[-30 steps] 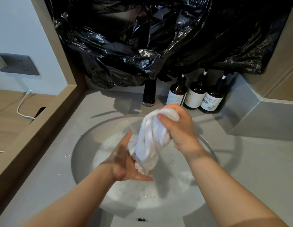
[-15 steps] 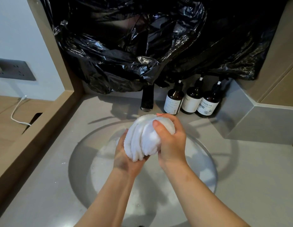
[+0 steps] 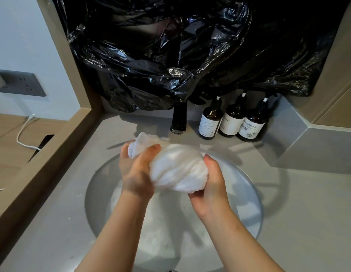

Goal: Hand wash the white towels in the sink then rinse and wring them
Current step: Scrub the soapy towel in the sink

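Note:
A twisted white towel [image 3: 176,165] is held level above the round grey sink [image 3: 96,193], which has soapy water in its bottom. My left hand [image 3: 137,171] grips the towel's left end, with a bit of cloth sticking out past the fingers. My right hand [image 3: 212,189] grips the thicker right end from below and the side. Both hands are wet. Only this one towel is in sight.
A black tap [image 3: 178,120] stands behind the sink, with three brown pump bottles [image 3: 231,122] to its right. Crumpled black plastic [image 3: 180,55] hangs over the wall above. At the left, a wooden ledge [image 3: 43,163], a wall socket [image 3: 21,83] and a white cable [image 3: 23,134].
The towel went from hanging upright under my right hand to lying level between both hands. My left hand closed on its left end and my right hand shifted to the right end.

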`<control>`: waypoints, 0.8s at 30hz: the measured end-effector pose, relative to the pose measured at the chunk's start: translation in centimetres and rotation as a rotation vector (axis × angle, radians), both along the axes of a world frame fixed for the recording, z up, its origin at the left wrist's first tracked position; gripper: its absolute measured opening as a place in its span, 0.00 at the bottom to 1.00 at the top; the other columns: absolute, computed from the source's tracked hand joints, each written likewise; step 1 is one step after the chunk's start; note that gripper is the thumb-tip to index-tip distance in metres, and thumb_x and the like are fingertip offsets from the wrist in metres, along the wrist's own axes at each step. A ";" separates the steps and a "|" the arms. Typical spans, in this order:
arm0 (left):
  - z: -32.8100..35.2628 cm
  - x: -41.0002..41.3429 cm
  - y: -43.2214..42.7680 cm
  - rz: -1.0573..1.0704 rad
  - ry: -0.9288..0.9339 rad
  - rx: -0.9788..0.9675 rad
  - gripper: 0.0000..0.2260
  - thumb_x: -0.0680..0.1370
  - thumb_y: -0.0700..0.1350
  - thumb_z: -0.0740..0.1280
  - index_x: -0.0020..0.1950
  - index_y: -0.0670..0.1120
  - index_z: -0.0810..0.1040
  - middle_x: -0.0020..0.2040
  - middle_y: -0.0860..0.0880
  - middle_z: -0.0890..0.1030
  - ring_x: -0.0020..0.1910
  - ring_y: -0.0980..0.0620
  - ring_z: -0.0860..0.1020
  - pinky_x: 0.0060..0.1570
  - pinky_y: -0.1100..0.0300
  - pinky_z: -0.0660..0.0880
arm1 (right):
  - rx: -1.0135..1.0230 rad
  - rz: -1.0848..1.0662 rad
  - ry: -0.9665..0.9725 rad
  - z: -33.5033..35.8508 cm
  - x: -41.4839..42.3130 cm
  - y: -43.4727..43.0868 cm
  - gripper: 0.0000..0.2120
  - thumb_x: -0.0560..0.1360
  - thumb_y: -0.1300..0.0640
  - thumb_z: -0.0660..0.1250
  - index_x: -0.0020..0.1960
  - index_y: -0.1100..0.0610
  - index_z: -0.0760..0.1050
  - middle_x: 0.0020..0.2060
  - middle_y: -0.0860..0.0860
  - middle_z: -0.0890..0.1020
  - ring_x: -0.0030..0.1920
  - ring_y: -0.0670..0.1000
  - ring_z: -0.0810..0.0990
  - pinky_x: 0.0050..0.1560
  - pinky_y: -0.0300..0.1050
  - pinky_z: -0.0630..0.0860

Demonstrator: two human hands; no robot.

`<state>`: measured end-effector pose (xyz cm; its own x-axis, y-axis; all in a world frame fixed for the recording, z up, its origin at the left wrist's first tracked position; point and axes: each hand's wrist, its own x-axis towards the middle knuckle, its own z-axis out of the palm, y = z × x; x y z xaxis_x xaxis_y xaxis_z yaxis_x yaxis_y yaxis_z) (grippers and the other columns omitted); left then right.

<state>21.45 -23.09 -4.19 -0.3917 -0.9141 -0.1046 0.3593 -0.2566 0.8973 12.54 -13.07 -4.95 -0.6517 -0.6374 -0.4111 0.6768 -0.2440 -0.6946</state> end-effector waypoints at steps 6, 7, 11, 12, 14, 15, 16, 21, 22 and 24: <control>2.3 -0.9 1.1 0.036 -0.110 -0.245 0.13 0.57 0.43 0.73 0.36 0.54 0.74 0.43 0.43 0.79 0.44 0.41 0.81 0.46 0.43 0.79 | 0.051 0.155 -0.224 0.4 -1.1 0.3 0.17 0.77 0.48 0.61 0.58 0.58 0.78 0.45 0.56 0.85 0.43 0.55 0.83 0.37 0.44 0.80; 2.3 -1.1 1.2 0.059 -0.174 -0.312 0.13 0.57 0.43 0.73 0.35 0.55 0.74 0.41 0.45 0.79 0.42 0.46 0.80 0.45 0.47 0.79 | 0.060 0.182 -0.228 0.3 -1.3 0.2 0.15 0.78 0.51 0.60 0.56 0.58 0.79 0.43 0.55 0.85 0.41 0.55 0.83 0.36 0.43 0.80; 2.9 -1.8 1.9 0.093 -0.390 -0.672 0.11 0.60 0.47 0.72 0.35 0.56 0.71 0.38 0.58 0.77 0.39 0.64 0.76 0.41 0.71 0.71 | 0.092 0.247 -0.212 -0.3 -1.9 0.4 0.12 0.77 0.56 0.60 0.44 0.59 0.80 0.33 0.55 0.83 0.30 0.54 0.82 0.27 0.40 0.78; 2.8 -1.8 2.0 0.082 -0.424 -0.767 0.09 0.61 0.48 0.71 0.34 0.55 0.72 0.37 0.58 0.77 0.40 0.62 0.77 0.42 0.68 0.73 | 0.102 0.266 -0.210 -0.5 -2.0 0.4 0.13 0.77 0.55 0.60 0.43 0.60 0.80 0.34 0.56 0.83 0.31 0.54 0.83 0.29 0.41 0.79; 2.2 -1.7 2.7 0.043 -0.417 -0.914 0.07 0.64 0.48 0.69 0.36 0.49 0.74 0.38 0.53 0.79 0.42 0.52 0.79 0.43 0.55 0.76 | 0.168 0.296 -0.193 -1.4 -2.2 0.7 0.14 0.77 0.55 0.59 0.44 0.60 0.81 0.38 0.58 0.83 0.36 0.56 0.83 0.38 0.45 0.79; 1.6 -1.5 3.0 0.028 -0.399 -0.961 0.06 0.65 0.48 0.69 0.37 0.48 0.75 0.40 0.50 0.79 0.43 0.49 0.79 0.44 0.54 0.76 | 0.232 0.331 -0.164 -2.0 -2.2 1.0 0.14 0.77 0.54 0.60 0.46 0.60 0.81 0.40 0.58 0.83 0.39 0.57 0.83 0.41 0.46 0.77; 0.9 -1.5 3.4 0.020 -0.401 -0.996 0.07 0.66 0.49 0.68 0.38 0.47 0.76 0.41 0.50 0.79 0.44 0.49 0.79 0.45 0.55 0.76 | 0.308 0.353 -0.138 -2.5 -2.2 1.3 0.13 0.76 0.53 0.60 0.48 0.59 0.81 0.41 0.59 0.82 0.42 0.57 0.81 0.43 0.46 0.75; -1.9 -1.8 5.4 -0.064 -0.499 -1.024 0.02 0.65 0.47 0.63 0.36 0.51 0.75 0.38 0.59 0.73 0.42 0.55 0.77 0.40 0.66 0.73 | 0.399 0.484 -0.031 -3.9 -2.1 2.7 0.06 0.78 0.59 0.58 0.45 0.56 0.73 0.39 0.52 0.77 0.41 0.51 0.76 0.47 0.42 0.73; -2.1 -1.9 5.7 -0.070 -0.482 -1.046 0.04 0.65 0.45 0.62 0.37 0.51 0.75 0.39 0.58 0.73 0.42 0.54 0.77 0.39 0.63 0.75 | 0.450 0.541 -0.047 -3.4 -1.9 2.8 0.04 0.75 0.59 0.59 0.44 0.56 0.72 0.37 0.51 0.75 0.40 0.49 0.74 0.49 0.39 0.71; -1.8 -1.9 5.9 -0.070 -0.514 -1.167 0.06 0.63 0.45 0.61 0.38 0.52 0.73 0.41 0.54 0.74 0.41 0.49 0.77 0.33 0.54 0.77 | 0.490 0.594 -0.018 -3.2 -1.8 2.6 0.05 0.75 0.57 0.61 0.42 0.56 0.74 0.34 0.51 0.76 0.40 0.49 0.75 0.48 0.39 0.72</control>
